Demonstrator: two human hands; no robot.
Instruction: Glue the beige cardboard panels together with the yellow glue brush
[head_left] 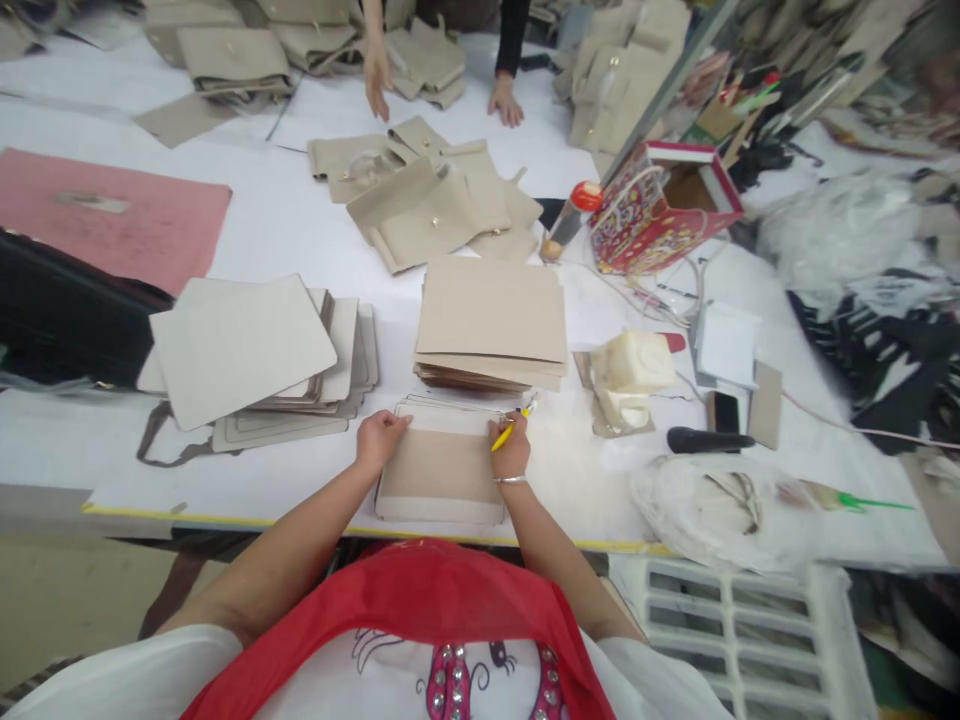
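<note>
Flat beige panels [441, 465] lie stacked at the table's front edge, a darker tan piece across the lighter ones. My left hand [382, 438] is closed at their upper left corner, fingertips pinched on the edge. At the upper right corner, my right hand [510, 446] is closed around a yellow pen-like tool [506, 436], its fingers touching the panels' edge. Just behind stands a thick pile of tan sheets [491, 310]. To the left is a pile of pale rounded panels [244, 350].
Beige bag pieces [427, 205] lie farther back, near another person's hands [506, 100]. A red-capped bottle [571, 220], a patterned paper bag [660, 215], a yellowish block [636, 363], a black-handled tool [709, 440] and a plastic bag [727, 510] are on the right. A black bag [67, 320] sits left.
</note>
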